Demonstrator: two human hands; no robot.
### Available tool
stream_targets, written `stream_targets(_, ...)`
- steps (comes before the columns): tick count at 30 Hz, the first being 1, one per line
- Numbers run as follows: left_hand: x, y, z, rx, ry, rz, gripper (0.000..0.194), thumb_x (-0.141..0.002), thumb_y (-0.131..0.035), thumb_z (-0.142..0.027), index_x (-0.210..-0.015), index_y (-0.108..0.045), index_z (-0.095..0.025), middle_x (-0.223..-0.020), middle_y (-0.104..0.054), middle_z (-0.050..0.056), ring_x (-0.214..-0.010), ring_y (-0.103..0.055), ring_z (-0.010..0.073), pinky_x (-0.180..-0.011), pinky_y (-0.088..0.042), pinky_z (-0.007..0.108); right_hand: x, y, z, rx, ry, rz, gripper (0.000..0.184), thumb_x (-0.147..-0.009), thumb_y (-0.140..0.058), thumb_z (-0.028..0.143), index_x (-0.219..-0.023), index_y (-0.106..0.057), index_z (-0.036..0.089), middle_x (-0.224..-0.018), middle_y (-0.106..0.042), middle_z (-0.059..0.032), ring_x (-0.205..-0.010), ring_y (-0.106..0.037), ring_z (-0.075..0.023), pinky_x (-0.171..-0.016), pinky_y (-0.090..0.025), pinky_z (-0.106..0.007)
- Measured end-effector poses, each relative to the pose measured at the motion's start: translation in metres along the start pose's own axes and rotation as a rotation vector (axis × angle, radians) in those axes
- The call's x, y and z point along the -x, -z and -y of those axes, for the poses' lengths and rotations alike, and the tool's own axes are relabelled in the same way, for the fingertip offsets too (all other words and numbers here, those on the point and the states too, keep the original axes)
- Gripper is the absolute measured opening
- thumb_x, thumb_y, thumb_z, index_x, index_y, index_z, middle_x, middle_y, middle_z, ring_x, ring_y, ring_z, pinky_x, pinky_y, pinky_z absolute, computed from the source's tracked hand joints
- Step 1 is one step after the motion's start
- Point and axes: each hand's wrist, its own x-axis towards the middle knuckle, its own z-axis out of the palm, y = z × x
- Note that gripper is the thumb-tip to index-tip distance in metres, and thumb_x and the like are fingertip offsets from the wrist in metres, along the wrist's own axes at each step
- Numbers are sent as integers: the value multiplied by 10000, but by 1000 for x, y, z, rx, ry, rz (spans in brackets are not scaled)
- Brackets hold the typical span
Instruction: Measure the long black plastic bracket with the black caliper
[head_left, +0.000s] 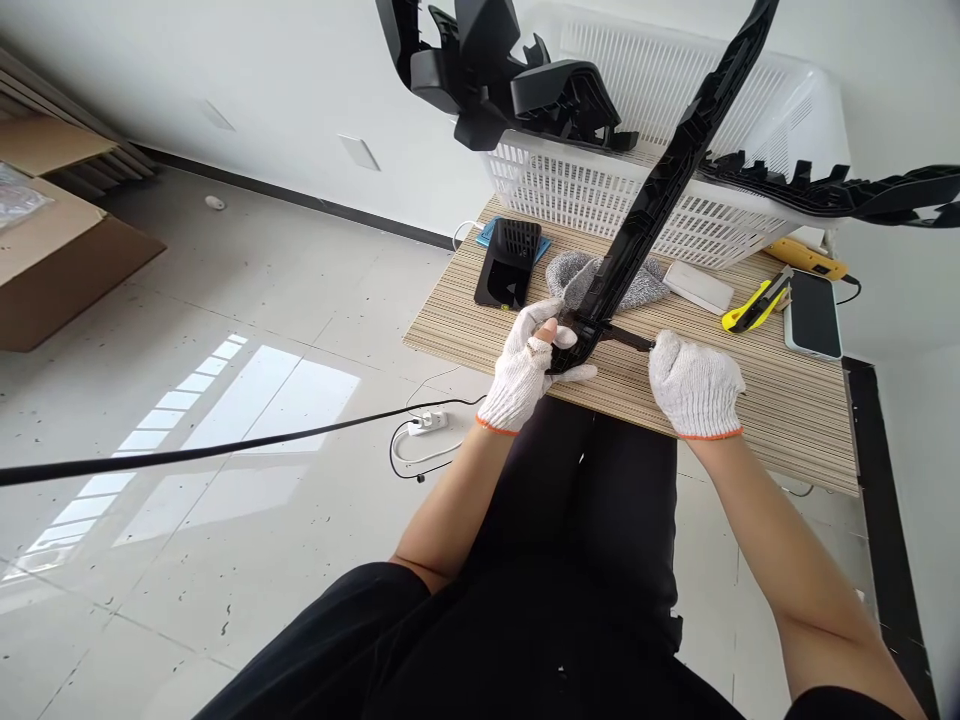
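A long black plastic trim piece (pixel 651 210) slants up from the table's front edge past the white basket, its upper end running out of view. My left hand (pixel 525 365), in a white knitted glove with an orange cuff, is closed around its lower end, thumb on top. My right hand (pixel 694 388), gloved alike, is closed in a fist on a thin dark bar-shaped tool (pixel 630 338). The tool's far end meets the trim piece near my left fingers; its exact kind is unclear. Behind the trim piece lies a grey knitted glove (pixel 641 285).
A white plastic basket (pixel 581 185) at the back holds more black plastic parts (pixel 487 85). On the wood-grain table (pixel 795 430) lie a black phone (pixel 506 270), a white box (pixel 699 287), a yellow utility knife (pixel 757 302) and another phone (pixel 814 313). A power strip (pixel 429 423) lies on the floor.
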Motion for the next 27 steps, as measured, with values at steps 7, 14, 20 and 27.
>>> stream_targets(7,-1,-2,-7,33,33,-38,459,-883,-808,-504,-1234,-683,-235,-901,-572,-2,-829,-634,121,-852,-716,368,1,6,5,-19,-23,9,469,-1017,-280,265,-933,-714,109,-575,-532,-69,-485,-353,-158,-557,-130,-319)
stream_targets(14,0,-2,-7,50,30,-38,498,-813,-865,-528,-1162,-683,-223,-897,-551,-4,-791,-604,117,-756,-725,327,0,17,3,-25,-46,-27,386,-984,-342,261,-893,-695,136,-569,-509,-56,-485,-365,-166,-544,-152,-323)
stream_targets(20,2,-4,-8,36,28,-31,498,-835,-843,-520,-1194,-676,-219,-919,-527,6,-822,-587,128,-690,-721,318,3,30,0,-32,76,10,379,-984,-341,197,-861,-698,169,-564,-531,-61,-486,-382,-174,-538,-177,-331)
stream_targets(27,4,-5,-7,2,29,-29,530,-841,-822,-573,-1226,-658,-247,-924,-521,7,-882,-604,154,-701,-722,349,-2,36,-2,75,120,1,391,-940,-329,144,-818,-700,136,-483,-417,-32,-464,-295,-147,-554,-132,-303)
